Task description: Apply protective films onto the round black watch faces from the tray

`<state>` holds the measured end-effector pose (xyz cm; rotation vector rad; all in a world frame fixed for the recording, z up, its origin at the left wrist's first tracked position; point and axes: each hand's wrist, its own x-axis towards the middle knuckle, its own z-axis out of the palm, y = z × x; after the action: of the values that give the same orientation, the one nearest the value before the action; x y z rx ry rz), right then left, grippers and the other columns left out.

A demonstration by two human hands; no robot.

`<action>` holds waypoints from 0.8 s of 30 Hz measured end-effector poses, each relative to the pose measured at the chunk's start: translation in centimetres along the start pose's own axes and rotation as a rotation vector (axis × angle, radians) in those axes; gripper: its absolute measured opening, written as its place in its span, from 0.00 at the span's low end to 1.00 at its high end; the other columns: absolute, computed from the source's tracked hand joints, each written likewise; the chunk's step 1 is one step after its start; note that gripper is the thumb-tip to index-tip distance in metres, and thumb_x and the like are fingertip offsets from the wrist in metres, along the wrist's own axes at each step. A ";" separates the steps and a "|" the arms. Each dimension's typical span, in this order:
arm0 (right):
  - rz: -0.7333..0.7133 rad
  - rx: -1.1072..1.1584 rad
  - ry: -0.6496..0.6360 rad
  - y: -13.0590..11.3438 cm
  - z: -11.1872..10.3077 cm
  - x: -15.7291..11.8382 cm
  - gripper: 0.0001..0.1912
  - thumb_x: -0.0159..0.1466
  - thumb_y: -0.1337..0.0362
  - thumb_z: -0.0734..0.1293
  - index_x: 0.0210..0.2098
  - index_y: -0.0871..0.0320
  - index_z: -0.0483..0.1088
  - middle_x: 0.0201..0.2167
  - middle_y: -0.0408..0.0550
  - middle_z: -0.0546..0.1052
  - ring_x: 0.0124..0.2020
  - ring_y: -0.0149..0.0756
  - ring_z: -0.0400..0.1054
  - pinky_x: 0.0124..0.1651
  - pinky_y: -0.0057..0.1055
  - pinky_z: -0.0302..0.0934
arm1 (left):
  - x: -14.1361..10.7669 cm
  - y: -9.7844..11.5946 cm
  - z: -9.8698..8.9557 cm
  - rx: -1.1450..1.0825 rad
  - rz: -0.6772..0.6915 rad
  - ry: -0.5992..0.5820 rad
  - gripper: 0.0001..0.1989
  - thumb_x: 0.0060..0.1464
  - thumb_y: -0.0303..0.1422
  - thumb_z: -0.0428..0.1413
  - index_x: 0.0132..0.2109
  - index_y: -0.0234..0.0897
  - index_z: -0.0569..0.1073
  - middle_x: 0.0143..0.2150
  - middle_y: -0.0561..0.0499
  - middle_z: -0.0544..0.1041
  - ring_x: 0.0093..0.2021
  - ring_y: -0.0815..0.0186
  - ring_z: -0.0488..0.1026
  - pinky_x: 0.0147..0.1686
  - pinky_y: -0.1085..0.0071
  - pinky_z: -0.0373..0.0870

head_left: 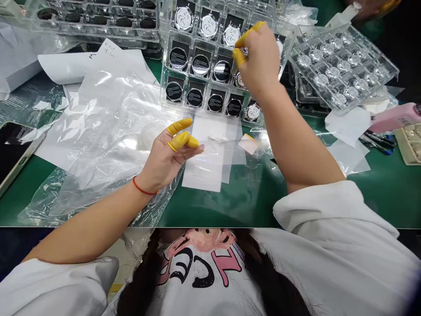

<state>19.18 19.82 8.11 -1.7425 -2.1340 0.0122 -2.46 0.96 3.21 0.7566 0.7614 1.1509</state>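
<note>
My right hand [258,59], with yellow finger cots, reaches over a clear plastic tray [163,72]. Its thumb and finger come close together in a pinch by a round silver part [232,34]; whatever lies between the tips is hidden. Rows of round watch-like parts sit in the tray's pockets, some with a black printed disc [200,65], others silver with a CE mark. Lower left of the tray, my left hand [174,151] is raised, its cot-covered fingers pinching what looks like a thin clear film [215,153]. White paper sheets [202,177] lie beneath the film.
Crumpled clear plastic bags [112,114] and papers cover the left side, beside a phone [15,149]. Another filled tray [345,66] rests tilted at the right, near a pink bottle [394,117] and pens [376,142]. A further tray [95,30] stands back left.
</note>
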 end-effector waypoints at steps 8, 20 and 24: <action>0.001 -0.230 -0.225 1.6 -1.5 -0.6 0.24 0.56 0.72 0.75 0.51 0.67 0.71 0.58 0.67 0.70 0.62 0.63 0.62 0.61 0.59 0.58 | -0.5 -2.1 0.9 -0.003 -0.352 -0.242 0.19 0.49 0.37 0.69 0.45 0.35 0.72 0.29 0.54 0.82 0.32 0.70 0.82 0.43 0.68 0.81; -0.402 0.700 -0.395 -1.9 -1.9 -14.7 0.05 0.64 0.62 0.69 0.39 0.54 0.73 0.38 0.44 0.78 0.36 0.33 0.70 0.41 0.37 0.70 | 0.0 -2.6 0.6 0.082 -0.270 -0.241 0.26 0.55 0.48 0.62 0.54 0.38 0.68 0.31 0.54 0.78 0.32 0.69 0.79 0.42 0.67 0.79; -0.207 0.965 -0.454 -1.6 -0.1 -16.9 0.09 0.65 0.58 0.66 0.40 0.56 0.70 0.40 0.47 0.78 0.38 0.33 0.72 0.42 0.36 0.71 | -0.1 -3.3 0.7 0.303 -0.121 -0.295 0.35 0.52 0.41 0.66 0.63 0.41 0.61 0.37 0.53 0.78 0.33 0.69 0.79 0.41 0.68 0.78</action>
<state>20.36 3.44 3.71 -0.9822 -2.0087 1.2517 -0.28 0.04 0.80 1.0907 0.7285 0.7997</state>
